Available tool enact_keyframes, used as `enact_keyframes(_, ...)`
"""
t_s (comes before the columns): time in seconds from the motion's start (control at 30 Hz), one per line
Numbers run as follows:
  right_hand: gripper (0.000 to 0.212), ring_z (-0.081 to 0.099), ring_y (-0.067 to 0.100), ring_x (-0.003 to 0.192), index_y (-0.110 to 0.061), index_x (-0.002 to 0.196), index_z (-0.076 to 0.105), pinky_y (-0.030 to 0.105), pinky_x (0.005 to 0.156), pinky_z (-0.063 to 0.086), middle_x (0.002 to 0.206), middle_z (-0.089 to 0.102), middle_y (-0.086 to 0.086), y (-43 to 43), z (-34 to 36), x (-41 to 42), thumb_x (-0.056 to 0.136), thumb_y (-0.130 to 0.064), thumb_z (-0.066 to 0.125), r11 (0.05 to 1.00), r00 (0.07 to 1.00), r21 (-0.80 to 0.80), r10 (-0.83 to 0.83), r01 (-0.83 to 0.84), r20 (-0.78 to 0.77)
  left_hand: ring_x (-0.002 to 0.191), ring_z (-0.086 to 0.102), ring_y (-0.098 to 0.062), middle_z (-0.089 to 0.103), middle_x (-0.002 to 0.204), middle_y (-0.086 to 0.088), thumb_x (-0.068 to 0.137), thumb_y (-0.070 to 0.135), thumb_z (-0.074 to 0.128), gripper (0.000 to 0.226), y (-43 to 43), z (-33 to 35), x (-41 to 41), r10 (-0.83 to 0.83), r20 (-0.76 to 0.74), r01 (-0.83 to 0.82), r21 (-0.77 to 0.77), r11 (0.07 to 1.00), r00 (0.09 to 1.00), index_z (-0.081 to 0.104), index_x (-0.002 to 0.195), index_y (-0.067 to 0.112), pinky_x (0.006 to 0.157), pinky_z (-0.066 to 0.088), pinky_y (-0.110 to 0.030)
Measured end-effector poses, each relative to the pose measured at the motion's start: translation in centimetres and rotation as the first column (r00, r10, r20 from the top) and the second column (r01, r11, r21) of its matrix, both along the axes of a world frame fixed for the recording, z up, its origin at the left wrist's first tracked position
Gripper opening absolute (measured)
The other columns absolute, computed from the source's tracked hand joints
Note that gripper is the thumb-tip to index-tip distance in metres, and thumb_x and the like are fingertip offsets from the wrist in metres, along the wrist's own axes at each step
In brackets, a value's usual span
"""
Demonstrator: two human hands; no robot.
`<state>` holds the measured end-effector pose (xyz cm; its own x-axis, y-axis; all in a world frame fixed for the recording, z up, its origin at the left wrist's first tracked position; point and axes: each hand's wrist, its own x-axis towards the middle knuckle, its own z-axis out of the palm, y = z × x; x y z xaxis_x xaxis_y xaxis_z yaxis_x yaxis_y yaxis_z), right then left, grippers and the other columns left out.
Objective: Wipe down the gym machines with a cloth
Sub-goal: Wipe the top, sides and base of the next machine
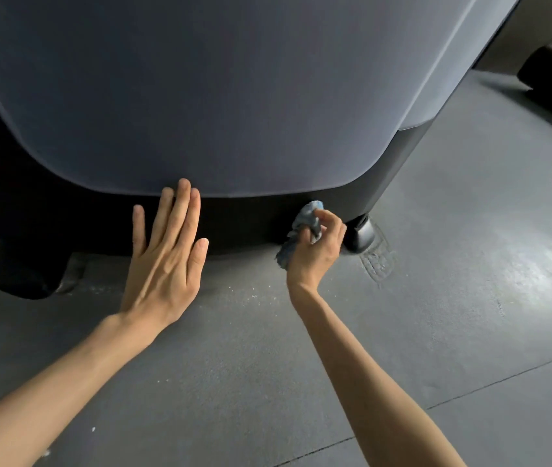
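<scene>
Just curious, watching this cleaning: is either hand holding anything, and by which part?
The right hand grips a bunched blue cloth around its middle, both ends sticking out. The left hand holds nothing; its fingers are straight, by the machine.

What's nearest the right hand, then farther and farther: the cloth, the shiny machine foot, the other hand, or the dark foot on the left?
Head view, nearest first:
1. cloth, gripped in the right hand itself
2. shiny foot, just to its right
3. left hand, off to the left, fingers straight
4. dark foot, far left
</scene>
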<state>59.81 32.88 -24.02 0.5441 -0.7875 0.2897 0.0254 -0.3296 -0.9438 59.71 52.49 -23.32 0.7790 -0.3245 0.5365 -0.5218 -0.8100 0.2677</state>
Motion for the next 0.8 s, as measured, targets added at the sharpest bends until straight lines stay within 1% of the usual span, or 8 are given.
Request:
enact_keyframes(0.1,0.032,0.052,0.007,0.09,-0.005,0.11,0.06,0.003,0.076,0.038,0.108,0.05,-0.001,-2.2,1.6,0.6,0.085,0.014,0.051,0.997,0.994,0.014,-0.079,0.079,0.074,0.151,-0.01,-0.014,-0.012,0.164,0.001,0.103,0.031,0.021,0.061,1.3,0.3,0.0,0.02,-0.008,-0.02,-0.007,1.0,1.0,0.003,0.157,0.01,0.119,-0.017,-0.036)
enact_keyframes(0.2,0.032,0.055,0.015,0.089,-0.008,0.105,0.062,0.02,0.076,0.043,0.102,0.051,-0.005,-0.4,1.2,0.2,0.081,0.012,0.059,0.992,0.999,-0.119,-0.035,0.039,0.039,0.151,-0.009,-0.015,-0.011,0.164,0.0,0.103,0.032,0.02,0.06,2.7,0.4,0.3,0.049,-0.008,-0.048,0.019,0.999,0.999,0.003,0.157,0.011,0.12,-0.016,-0.037)
enact_keyframes(0.27,0.032,0.054,0.019,0.088,-0.008,0.102,0.063,0.021,0.072,0.038,0.099,0.051,-0.004,2.5,0.5,-0.4,0.078,0.012,0.061,0.969,1.0,-0.244,0.03,-0.031,-0.008,0.151,-0.009,-0.014,-0.01,0.164,0.0,0.103,0.032,0.021,0.06,2.9,0.3,0.5,0.053,0.006,-0.053,0.04,0.998,0.999,0.004,0.157,0.011,0.12,-0.014,-0.038)
enact_keyframes(0.37,0.036,0.048,0.016,0.089,-0.011,0.101,0.065,0.015,0.07,0.032,0.101,0.055,0.0,6.7,0.4,-0.6,0.073,0.011,0.064,0.9,0.99,-0.413,0.135,-0.141,-0.043,0.151,-0.008,-0.015,-0.01,0.164,0.0,0.103,0.032,0.02,0.06,2.7,0.4,0.4,0.068,0.014,-0.069,0.033,0.997,0.998,0.006,0.157,0.009,0.121,-0.013,-0.038)
enact_keyframes(0.5,0.036,0.048,0.015,0.093,-0.027,0.108,0.065,0.023,0.055,0.04,0.107,0.055,-0.009,10.3,1.2,-0.6,0.081,-0.003,0.067,0.77,0.965,-0.585,0.237,-0.255,-0.109,0.151,-0.007,-0.017,-0.013,0.163,0.001,0.103,0.033,0.019,0.061,3.6,0.4,0.1,0.101,0.017,-0.102,0.028,0.994,0.995,0.003,0.156,0.008,0.12,-0.013,-0.038)
enact_keyframes(0.63,0.042,0.052,0.014,0.097,-0.027,0.108,0.066,0.013,0.069,0.036,0.109,0.054,-0.012,8.8,0.9,-0.9,0.078,0.002,0.064,0.85,0.983,-0.5,0.182,-0.163,-0.012,0.151,-0.007,-0.016,-0.013,0.163,0.003,0.103,0.033,0.017,0.06,4.1,0.3,0.3,0.125,-0.013,-0.125,-0.002,0.992,0.992,0.002,0.157,0.01,0.12,-0.016,-0.036)
enact_keyframes(0.7,0.04,0.055,0.012,0.093,-0.019,0.105,0.068,0.009,0.077,0.037,0.105,0.057,-0.008,5.9,0.7,-0.7,0.075,0.009,0.065,0.93,0.996,-0.364,0.073,-0.047,0.059,0.151,-0.007,-0.016,-0.013,0.163,0.003,0.104,0.033,0.015,0.059,4.0,0.4,0.2,0.116,-0.028,-0.116,-0.02,0.993,0.993,0.001,0.157,0.011,0.12,-0.015,-0.037)
enact_keyframes(0.8,0.031,0.057,0.008,0.09,-0.015,0.108,0.066,0.018,0.078,0.047,0.101,0.053,-0.014,2.5,0.9,0.0,0.084,0.005,0.066,0.993,0.997,-0.108,-0.049,0.056,0.067,0.151,-0.006,-0.016,-0.009,0.164,0.001,0.104,0.031,0.016,0.058,4.0,0.5,0.0,0.092,-0.019,-0.092,-0.039,0.995,0.996,0.005,0.157,0.01,0.121,-0.013,-0.039)
